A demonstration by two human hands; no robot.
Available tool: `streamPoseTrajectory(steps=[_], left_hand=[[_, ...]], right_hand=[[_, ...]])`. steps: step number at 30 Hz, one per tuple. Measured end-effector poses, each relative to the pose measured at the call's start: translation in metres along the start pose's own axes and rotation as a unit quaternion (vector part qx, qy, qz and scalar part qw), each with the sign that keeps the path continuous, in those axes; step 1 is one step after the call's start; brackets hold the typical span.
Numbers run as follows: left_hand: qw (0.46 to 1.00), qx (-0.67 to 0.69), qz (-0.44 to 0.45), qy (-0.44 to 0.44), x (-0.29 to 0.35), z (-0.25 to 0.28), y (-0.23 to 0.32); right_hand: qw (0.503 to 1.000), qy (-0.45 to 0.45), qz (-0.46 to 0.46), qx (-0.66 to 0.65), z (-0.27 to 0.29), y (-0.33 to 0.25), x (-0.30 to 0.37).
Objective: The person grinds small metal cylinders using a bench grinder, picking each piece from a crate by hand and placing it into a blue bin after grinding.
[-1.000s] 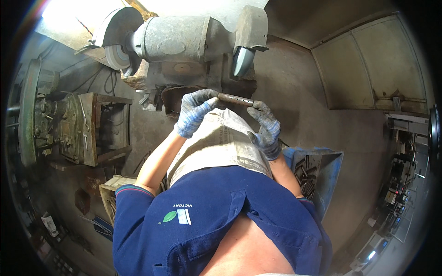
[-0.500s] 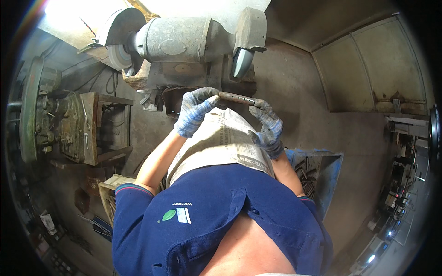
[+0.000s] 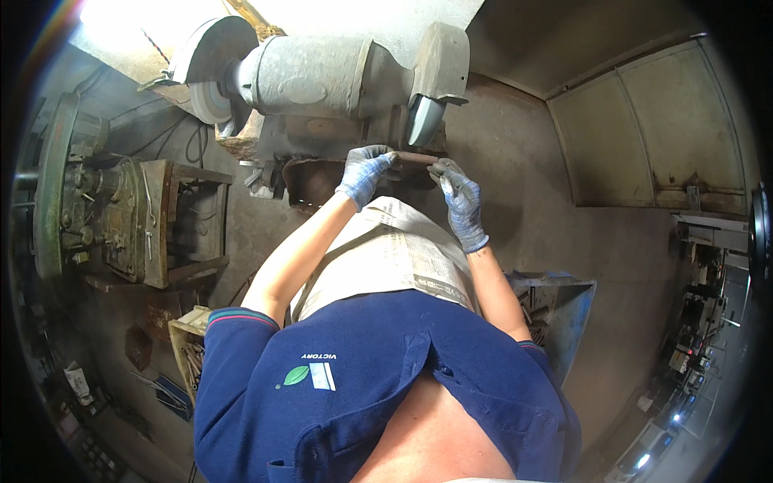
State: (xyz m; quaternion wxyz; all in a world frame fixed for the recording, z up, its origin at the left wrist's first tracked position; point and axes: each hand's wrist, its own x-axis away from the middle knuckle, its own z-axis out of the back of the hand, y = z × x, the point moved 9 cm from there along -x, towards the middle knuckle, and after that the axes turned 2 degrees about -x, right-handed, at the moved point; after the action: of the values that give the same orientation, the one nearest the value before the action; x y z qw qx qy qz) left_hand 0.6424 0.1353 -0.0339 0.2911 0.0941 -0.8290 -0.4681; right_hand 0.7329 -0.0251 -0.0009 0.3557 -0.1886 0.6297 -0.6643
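Head view, two gloved hands, one rod

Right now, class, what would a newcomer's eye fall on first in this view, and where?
Probably the big grey bench grinder stretched across the upper part of the view, with a pale wheel at its left end. Just below the grinder's right half, the gloved left hand and right hand hold a brown rod between them.
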Motion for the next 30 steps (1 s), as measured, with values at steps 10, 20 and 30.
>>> streamPoseTrajectory(steps=[10, 20, 30], left_hand=[[0.997, 0.013, 0.064, 0.045, -0.05, 0.008, -0.03], [0.997, 0.015, 0.027, 0.076, -0.04, 0.036, -0.005], [0.998, 0.048, -0.05, -0.002, 0.023, 0.034, 0.026]], right_hand=[[0.962, 0.072, -0.133, -0.226, 0.01, 0.053, -0.008], [0.95, 0.068, -0.127, -0.278, -0.031, 0.053, -0.017], [0.995, -0.004, 0.09, 0.037, -0.043, -0.037, 0.006]])
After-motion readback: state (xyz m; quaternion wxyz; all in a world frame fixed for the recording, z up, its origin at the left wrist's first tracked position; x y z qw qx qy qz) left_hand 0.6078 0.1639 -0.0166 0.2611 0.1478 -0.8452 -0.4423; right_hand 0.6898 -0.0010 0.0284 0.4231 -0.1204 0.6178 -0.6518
